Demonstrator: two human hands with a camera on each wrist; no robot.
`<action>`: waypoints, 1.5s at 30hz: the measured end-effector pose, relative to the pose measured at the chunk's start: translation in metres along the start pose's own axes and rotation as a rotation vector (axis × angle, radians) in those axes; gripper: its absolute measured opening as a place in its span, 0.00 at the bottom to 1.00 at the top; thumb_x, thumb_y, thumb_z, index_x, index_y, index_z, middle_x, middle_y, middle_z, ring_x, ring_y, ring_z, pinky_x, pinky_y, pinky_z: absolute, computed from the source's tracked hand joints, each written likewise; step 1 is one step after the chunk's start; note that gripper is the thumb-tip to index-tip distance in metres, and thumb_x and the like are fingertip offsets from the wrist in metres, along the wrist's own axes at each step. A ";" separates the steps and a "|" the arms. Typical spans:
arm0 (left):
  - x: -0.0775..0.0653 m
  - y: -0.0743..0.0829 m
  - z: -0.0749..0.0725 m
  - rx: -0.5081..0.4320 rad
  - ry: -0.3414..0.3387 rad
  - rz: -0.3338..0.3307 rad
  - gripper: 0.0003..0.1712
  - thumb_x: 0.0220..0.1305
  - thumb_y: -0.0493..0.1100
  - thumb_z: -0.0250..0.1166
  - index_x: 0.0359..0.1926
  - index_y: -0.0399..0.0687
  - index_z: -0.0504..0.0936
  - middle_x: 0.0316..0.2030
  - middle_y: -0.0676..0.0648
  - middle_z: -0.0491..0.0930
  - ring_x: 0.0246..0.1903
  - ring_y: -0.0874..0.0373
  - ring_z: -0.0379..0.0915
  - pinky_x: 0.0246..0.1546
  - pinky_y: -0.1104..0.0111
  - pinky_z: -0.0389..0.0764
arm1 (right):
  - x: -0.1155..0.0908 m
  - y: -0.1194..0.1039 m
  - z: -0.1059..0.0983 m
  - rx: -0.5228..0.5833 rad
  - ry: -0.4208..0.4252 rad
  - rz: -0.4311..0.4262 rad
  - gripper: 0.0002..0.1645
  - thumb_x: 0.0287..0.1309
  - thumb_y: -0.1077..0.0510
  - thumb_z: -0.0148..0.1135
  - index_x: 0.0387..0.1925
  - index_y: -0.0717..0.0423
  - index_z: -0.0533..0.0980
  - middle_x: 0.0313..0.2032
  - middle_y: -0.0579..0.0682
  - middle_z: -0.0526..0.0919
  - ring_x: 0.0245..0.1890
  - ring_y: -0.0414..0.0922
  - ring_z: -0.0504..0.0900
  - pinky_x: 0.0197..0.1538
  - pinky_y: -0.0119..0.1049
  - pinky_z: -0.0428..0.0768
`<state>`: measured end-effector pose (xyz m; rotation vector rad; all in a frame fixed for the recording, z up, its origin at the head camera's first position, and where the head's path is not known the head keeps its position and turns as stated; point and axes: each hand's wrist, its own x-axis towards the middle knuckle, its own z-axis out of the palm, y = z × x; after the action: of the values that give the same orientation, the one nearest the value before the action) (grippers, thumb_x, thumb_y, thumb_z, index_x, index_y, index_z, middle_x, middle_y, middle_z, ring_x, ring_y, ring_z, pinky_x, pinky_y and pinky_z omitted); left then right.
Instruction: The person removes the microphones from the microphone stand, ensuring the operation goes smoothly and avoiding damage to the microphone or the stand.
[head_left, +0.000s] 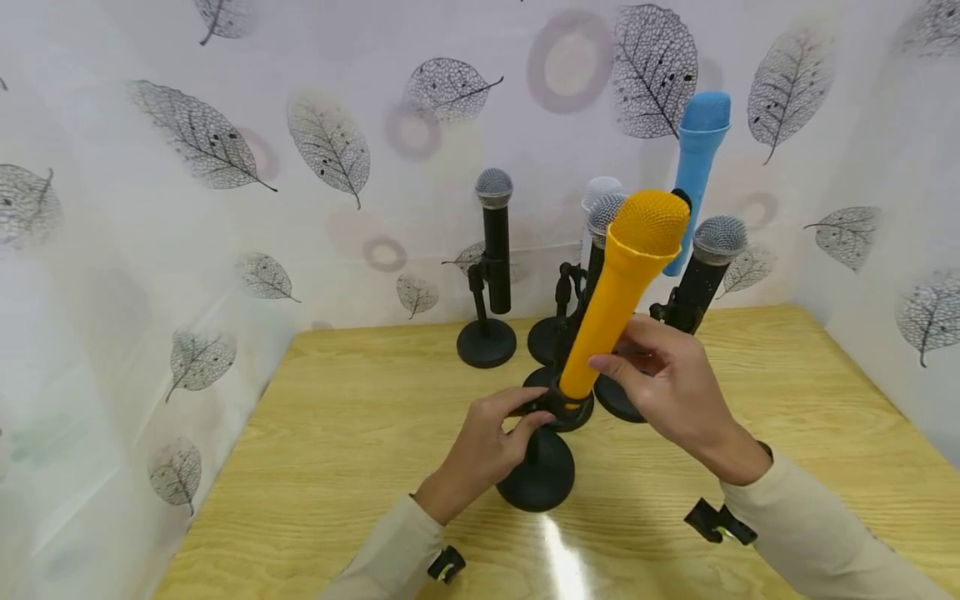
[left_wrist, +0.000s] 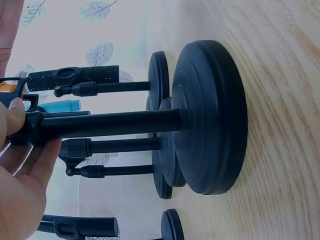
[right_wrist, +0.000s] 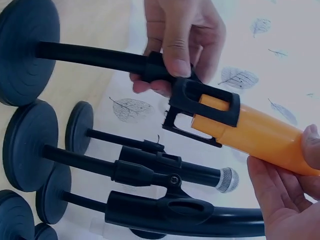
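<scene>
My right hand (head_left: 678, 387) holds a yellow microphone (head_left: 618, 283), tilted with its mesh head up and to the right. The thumb and fingers pinch its lower handle. Its tail end sits inside the open-framed black clip (right_wrist: 232, 111) of a desk microphone stand, as the right wrist view shows. At the top of that stand's pole (left_wrist: 115, 123), just below the clip, my left hand (head_left: 491, 437) grips with thumb and fingers. The stand's round black base (head_left: 536, 475) rests on the wooden table, nearest to me.
Behind stand several other microphones on black stands: a black one (head_left: 497, 250) at left, a white one (head_left: 602, 188), a black one (head_left: 604, 215) partly hidden by the yellow one, a tall blue one (head_left: 697, 162) and a black one (head_left: 701, 279) at right. A leaf-patterned wall covering (head_left: 330, 275) backs the table (head_left: 337, 450).
</scene>
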<state>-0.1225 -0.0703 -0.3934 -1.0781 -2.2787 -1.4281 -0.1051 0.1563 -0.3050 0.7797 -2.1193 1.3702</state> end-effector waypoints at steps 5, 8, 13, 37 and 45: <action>-0.002 -0.002 0.001 -0.014 0.019 -0.003 0.17 0.69 0.39 0.67 0.57 0.39 0.83 0.48 0.46 0.86 0.45 0.60 0.83 0.48 0.72 0.83 | 0.003 -0.004 -0.006 -0.010 0.051 0.001 0.28 0.46 0.82 0.71 0.52 0.68 0.81 0.45 0.54 0.86 0.42 0.36 0.86 0.44 0.27 0.84; -0.004 -0.003 0.002 -0.033 0.029 -0.023 0.20 0.67 0.38 0.67 0.59 0.40 0.82 0.48 0.45 0.85 0.46 0.58 0.83 0.47 0.71 0.84 | 0.002 -0.004 -0.008 -0.015 0.068 0.008 0.29 0.47 0.82 0.71 0.54 0.68 0.81 0.46 0.48 0.85 0.43 0.35 0.86 0.44 0.26 0.84; -0.009 -0.002 0.001 -0.073 -0.005 -0.140 0.24 0.67 0.38 0.68 0.63 0.43 0.78 0.51 0.45 0.84 0.49 0.57 0.83 0.47 0.71 0.83 | 0.002 -0.006 -0.013 -0.018 0.110 0.011 0.31 0.47 0.81 0.71 0.55 0.69 0.80 0.48 0.42 0.85 0.45 0.35 0.86 0.45 0.25 0.83; -0.022 -0.010 -0.021 0.040 0.035 -0.198 0.12 0.67 0.37 0.68 0.50 0.42 0.82 0.42 0.48 0.86 0.44 0.60 0.84 0.47 0.70 0.84 | -0.038 0.019 -0.046 -0.123 0.059 0.259 0.25 0.49 0.75 0.75 0.52 0.69 0.81 0.41 0.34 0.86 0.39 0.31 0.85 0.43 0.23 0.82; -0.028 -0.015 -0.036 0.079 0.083 -0.247 0.13 0.67 0.37 0.69 0.51 0.45 0.83 0.44 0.50 0.85 0.44 0.62 0.83 0.47 0.69 0.84 | -0.061 0.035 -0.050 -0.183 -0.010 0.360 0.23 0.54 0.67 0.76 0.53 0.66 0.81 0.40 0.38 0.86 0.40 0.27 0.83 0.41 0.22 0.82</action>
<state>-0.1198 -0.1178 -0.4015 -0.7206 -2.4522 -1.4255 -0.0806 0.2264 -0.3498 0.3427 -2.4360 1.3161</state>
